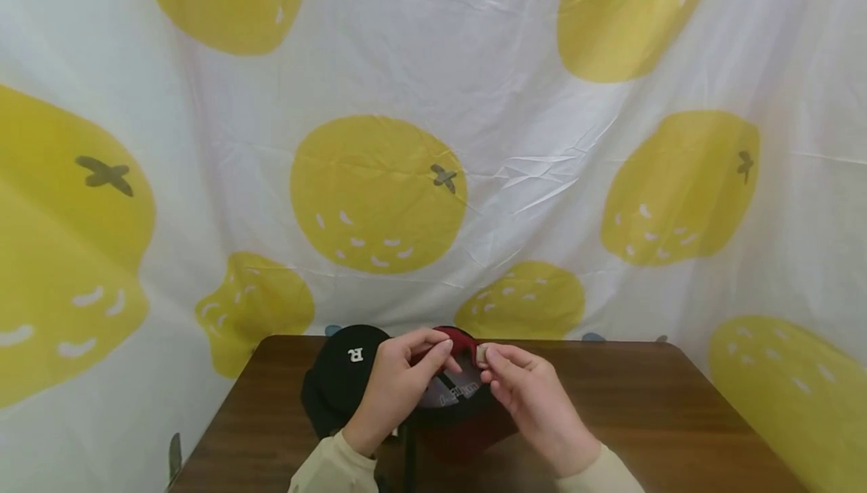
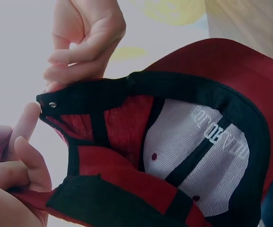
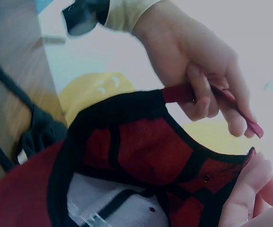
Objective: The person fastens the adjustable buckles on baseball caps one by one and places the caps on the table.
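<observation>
red cap (image 1: 463,412) between left hand (image 1: 401,378), fingers curled on its strap (image 3: 178,93), and right hand (image 1: 531,399), pinching opposite rear edge (image 2: 49,105).

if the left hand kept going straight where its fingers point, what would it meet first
Probably the right hand, which pinches one edge of the red baseball cap, though depth between the hands is hard to judge.
</observation>
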Tool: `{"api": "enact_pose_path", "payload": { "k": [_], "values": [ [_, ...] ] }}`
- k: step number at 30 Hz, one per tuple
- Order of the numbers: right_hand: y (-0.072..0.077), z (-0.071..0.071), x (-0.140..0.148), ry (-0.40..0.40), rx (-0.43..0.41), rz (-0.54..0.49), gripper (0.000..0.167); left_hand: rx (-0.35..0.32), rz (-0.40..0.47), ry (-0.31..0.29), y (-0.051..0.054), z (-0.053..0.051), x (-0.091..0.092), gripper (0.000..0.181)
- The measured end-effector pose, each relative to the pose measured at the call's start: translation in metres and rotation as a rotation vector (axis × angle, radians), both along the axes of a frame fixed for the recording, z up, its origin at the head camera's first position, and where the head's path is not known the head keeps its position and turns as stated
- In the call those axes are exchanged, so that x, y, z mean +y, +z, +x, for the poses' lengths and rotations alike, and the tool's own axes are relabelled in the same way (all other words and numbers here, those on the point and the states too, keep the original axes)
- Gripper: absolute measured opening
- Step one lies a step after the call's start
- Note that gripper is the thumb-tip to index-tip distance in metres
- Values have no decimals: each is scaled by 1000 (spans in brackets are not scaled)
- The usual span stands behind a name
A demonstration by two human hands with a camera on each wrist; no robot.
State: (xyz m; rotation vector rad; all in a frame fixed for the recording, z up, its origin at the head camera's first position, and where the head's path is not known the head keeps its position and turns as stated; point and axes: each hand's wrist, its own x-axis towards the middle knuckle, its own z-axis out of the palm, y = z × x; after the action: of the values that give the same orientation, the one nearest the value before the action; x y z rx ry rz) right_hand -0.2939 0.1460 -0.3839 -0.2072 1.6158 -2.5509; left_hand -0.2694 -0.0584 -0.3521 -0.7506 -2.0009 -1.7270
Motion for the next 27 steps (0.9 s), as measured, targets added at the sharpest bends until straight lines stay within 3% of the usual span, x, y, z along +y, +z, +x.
{"api": "enact_pose_path", "payload": {
  "k": [5, 20, 27],
  "values": [
    [7, -2, -2, -52, 35, 66, 10, -3, 19, -30, -1, -2, -1, 10],
    [23, 6, -7, -99, 26, 188, 29, -5, 24, -24, 1, 1, -1, 11],
    [32, 7, -7, -87, 59, 164, 30, -11, 3, 7, -10, -12, 1, 12]
  ]
}}
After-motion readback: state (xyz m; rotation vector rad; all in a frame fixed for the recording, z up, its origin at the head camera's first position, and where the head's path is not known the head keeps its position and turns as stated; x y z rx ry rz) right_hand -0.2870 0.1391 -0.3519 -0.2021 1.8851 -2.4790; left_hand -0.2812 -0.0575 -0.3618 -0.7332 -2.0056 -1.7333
